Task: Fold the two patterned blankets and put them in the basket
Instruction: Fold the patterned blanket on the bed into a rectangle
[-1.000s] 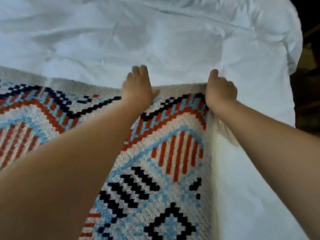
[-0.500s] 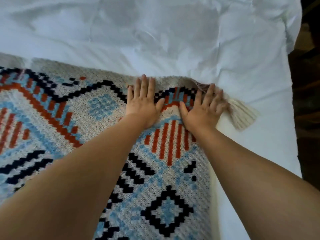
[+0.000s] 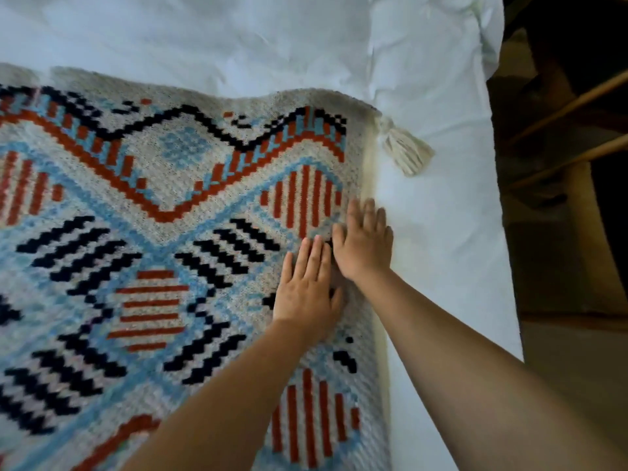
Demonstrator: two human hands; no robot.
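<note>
Left hand (image 3: 306, 294) lies flat at centre right of the frame, fingers straight and close together, palm pressing the blanket (image 3: 163, 205). Right hand (image 3: 365, 244), just above and to the right of it, is also flat with fingers extended, its outer fingers at the blanket's right edge. The two hands sit side by side, nearly touching. The blanket fills left and centre, spread on the white bed (image 3: 441, 266). A cream tassel (image 3: 406, 149) lies on the bed at the blanket's upper right corner.
</note>
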